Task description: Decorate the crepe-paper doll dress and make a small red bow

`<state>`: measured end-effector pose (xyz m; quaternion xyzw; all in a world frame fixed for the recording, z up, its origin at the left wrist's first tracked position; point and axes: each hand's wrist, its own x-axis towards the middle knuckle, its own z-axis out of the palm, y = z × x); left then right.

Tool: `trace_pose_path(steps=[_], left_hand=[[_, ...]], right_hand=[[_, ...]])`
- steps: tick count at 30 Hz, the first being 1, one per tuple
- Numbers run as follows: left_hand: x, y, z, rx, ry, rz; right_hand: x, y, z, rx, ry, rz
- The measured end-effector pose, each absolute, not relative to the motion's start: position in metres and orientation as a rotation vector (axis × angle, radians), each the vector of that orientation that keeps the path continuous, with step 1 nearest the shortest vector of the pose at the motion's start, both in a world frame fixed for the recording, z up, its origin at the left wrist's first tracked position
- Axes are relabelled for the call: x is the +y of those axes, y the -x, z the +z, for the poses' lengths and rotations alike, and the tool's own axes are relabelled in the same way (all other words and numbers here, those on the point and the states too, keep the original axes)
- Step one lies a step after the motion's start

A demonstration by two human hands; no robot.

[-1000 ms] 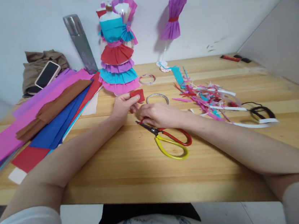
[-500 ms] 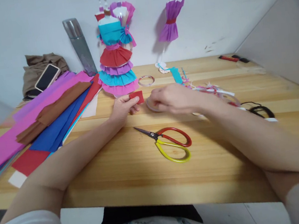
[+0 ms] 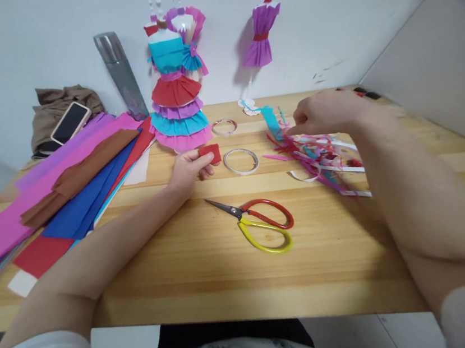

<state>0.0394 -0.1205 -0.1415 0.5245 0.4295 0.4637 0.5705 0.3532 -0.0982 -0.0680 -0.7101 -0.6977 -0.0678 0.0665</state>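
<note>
– where is your red paper piece (image 3: 209,153), and how do your fingers stand?

– it is in your left hand (image 3: 187,171), just left of the near tape ring (image 3: 244,172). your left thumb and fingers are closed on it, with much of its face showing. your right hand (image 3: 324,112) is over the paper scraps (image 3: 319,155), loosely curled with one digit reaching out; i cannot tell whether it has hold of anything.

– how do you do this well?

– pinch the red piece lightly by its edge, so it stays flat and uncreased. your right forearm crosses the scraps, so lift your wrist and work with your fingertips rather than dragging the heap. mind the scissors (image 3: 239,212) too: their points face your left forearm.

– any brand or writing you can use?

– none that i can read. the bottle (image 3: 121,75) has only a faint mark low down, your phone (image 3: 71,122) shows a dark screen, and anything printed on the far tape ring (image 3: 226,133) is too small.
</note>
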Motion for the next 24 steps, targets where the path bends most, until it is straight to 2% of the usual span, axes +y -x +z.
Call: trace_pose_path(steps=[2, 7, 11, 14, 16, 21, 24], left_hand=[[-0.120, -0.039, -0.142, 1.006, -1.240, 1.085], [-0.120, -0.039, -0.143, 0.986, -1.259, 1.080], [-0.123, -0.039, -0.140, 1.002, -1.310, 1.075], [-0.126, -0.040, -0.138, 1.009, -1.365, 1.053], [-0.128, -0.040, -0.137, 1.009, -1.395, 1.043], [-0.131, -0.041, -0.137, 0.979, -1.467, 1.018], [-0.131, -0.042, -0.137, 0.992, -1.483, 0.999]], right_hand=[[-0.103, -0.343, -0.059, -2.293, 2.121, -0.249], [-0.113, -0.318, -0.049, -2.325, 2.225, -0.304], [-0.113, -0.305, -0.058, -2.507, 1.902, -0.302], [-0.114, -0.294, -0.067, -2.439, 1.897, -0.291], [-0.118, -0.284, -0.071, -2.408, 1.825, -0.166], [-0.134, -0.251, -0.082, -2.290, 1.171, 0.521], [-0.146, -0.233, -0.089, -2.248, 1.131, 0.616]])
